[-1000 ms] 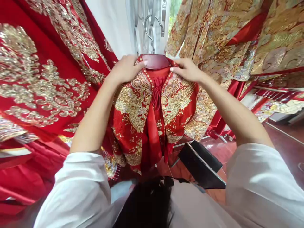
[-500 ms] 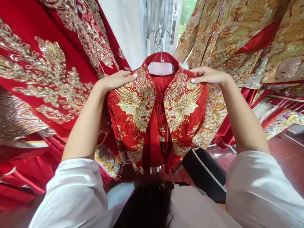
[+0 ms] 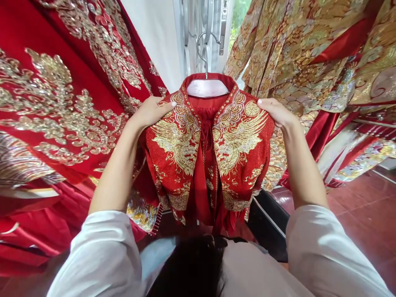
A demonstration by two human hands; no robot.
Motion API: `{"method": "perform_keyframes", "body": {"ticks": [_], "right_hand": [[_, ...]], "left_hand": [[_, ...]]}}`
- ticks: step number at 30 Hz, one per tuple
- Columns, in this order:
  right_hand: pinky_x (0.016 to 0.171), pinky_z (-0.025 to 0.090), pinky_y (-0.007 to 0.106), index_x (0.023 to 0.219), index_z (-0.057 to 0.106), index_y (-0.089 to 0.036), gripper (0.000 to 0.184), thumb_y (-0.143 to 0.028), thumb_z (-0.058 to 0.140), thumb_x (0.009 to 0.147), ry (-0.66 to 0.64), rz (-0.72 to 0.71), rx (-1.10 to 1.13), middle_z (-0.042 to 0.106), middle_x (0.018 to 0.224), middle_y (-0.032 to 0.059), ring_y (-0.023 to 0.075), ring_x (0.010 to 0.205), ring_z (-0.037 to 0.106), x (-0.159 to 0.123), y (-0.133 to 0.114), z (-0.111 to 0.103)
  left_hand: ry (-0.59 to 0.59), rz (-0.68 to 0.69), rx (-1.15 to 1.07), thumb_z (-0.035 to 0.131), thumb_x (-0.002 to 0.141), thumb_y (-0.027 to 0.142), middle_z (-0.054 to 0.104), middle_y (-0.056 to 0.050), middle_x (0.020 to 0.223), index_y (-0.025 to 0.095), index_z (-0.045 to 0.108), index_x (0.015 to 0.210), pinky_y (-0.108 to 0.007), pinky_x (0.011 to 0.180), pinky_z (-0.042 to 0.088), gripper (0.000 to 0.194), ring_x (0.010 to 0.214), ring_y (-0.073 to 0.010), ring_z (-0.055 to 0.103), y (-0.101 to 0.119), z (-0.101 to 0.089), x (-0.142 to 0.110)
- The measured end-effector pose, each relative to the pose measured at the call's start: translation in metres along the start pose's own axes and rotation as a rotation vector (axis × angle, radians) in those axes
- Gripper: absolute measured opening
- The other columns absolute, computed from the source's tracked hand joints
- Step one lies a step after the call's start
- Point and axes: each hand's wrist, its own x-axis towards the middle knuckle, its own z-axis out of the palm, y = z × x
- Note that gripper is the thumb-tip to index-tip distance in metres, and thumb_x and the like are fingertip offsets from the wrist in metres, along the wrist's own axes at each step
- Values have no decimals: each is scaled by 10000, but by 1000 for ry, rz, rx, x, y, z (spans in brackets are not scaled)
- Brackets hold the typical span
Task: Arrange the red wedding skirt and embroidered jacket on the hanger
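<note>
In front of me hangs a red jacket [image 3: 244, 144] with gold wing-like embroidery on both front panels. Its collar surrounds a hanger [image 3: 202, 53], whose metal hook rises above the neck opening. My left hand [image 3: 153, 110] grips the shoulder on the left, thumb on top and fingers hidden behind the cloth. On the opposite shoulder, my right hand [image 3: 275, 111] is closed the same way, its thumb by a round gold emblem. Between the open front panels, a red tie and a beaded inner edge show.
Red garments with silvery-gold beading [image 3: 58, 78] crowd the left side. Gold patterned garments [image 3: 284, 62] hang on the right. Behind the hanger stands a white door frame [image 3: 222, 33]. A black box-like object [image 3: 269, 222] rests low on the right, above the reddish tiled floor [image 3: 349, 210].
My right hand has shifted outward to the shoulder's edge, its thumb now left of its fingers. The jacket's shoulders look more spread, and the hanger hook sits slightly farther left in view.
</note>
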Motion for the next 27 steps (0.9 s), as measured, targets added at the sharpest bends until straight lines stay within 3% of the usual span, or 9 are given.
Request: {"method": "perform_keyframes", "body": {"ticks": [7, 9, 11, 13, 15, 18, 20, 23, 27], "right_hand": [[742, 534, 431, 795, 631, -219, 575, -710, 665, 499, 59, 104, -27, 681, 858, 85, 273, 898, 639, 5, 32, -15], [789, 519, 457, 832, 638, -217, 548, -709, 600, 594, 172, 50, -97, 675, 932, 106, 290, 965, 622, -4, 35, -12], [871, 487, 485, 934, 640, -205, 507, -646, 560, 697, 412, -52, -257, 652, 1026, 120, 292, 1033, 598, -25, 34, 3], [965, 418, 522, 1077, 599, -186, 484, -565, 494, 795, 790, -181, -467, 604, 1129, 132, 288, 1124, 549, -54, 36, 38], [1029, 329, 564, 1202, 517, -157, 489, -492, 400, 866, 1085, -316, -668, 537, 1225, 152, 286, 1234, 458, -85, 47, 91], [1023, 299, 603, 1344, 373, -100, 719, -540, 518, 793, 1010, -301, -859, 330, 1407, 220, 347, 1331, 303, -116, 79, 175], [1002, 294, 630, 1372, 340, -52, 749, -500, 532, 803, 919, -187, -939, 210, 1452, 274, 392, 1352, 220, -123, 105, 209], [980, 374, 534, 1239, 494, -56, 429, -291, 413, 889, 890, -177, -887, 356, 1368, 261, 326, 1291, 340, -125, 134, 212], [802, 478, 358, 822, 580, -144, 294, -131, 293, 885, 762, -295, -746, 590, 840, 108, 191, 863, 557, -131, 143, 188]], "left_hand": [[-325, -168, -296, 599, 627, 794, 700, -27, 737, 151, 663, 824, -414, 815, 448, 676, 798, -204, 554, -10, -17, 10], [-99, -129, -126, 521, 739, 751, 710, -26, 912, 166, 669, 931, -438, 883, 433, 633, 876, -223, 564, -7, -10, -5], [311, -62, 136, 418, 851, 667, 641, -21, 1172, 195, 615, 1122, -456, 997, 369, 579, 1054, -254, 531, -3, 15, -34], [644, -15, 307, 381, 905, 560, 449, -88, 1412, 140, 453, 1336, -460, 1116, 234, 607, 1285, -270, 385, 0, 58, -71], [724, -30, 347, 494, 843, 544, 344, -186, 1462, 61, 395, 1363, -517, 1148, 98, 717, 1384, -329, 228, -1, 114, -105], [683, -195, 320, 633, 748, 489, 244, -289, 1457, 8, 391, 1341, -601, 1113, 87, 801, 1389, -418, 135, -13, 195, -141], [622, -277, 314, 630, 760, 356, 214, -300, 1453, 12, 395, 1340, -619, 1100, 102, 714, 1382, -431, 136, -24, 225, -153], [582, -225, 318, 530, 792, 176, 294, -271, 1416, 39, 470, 1294, -557, 1100, 195, 524, 1351, -385, 246, -43, 229, -163], [642, -170, 308, 419, 812, 117, 560, -198, 1126, 92, 611, 1069, -442, 964, 392, 322, 1076, -295, 520, -59, 207, -182]]}}
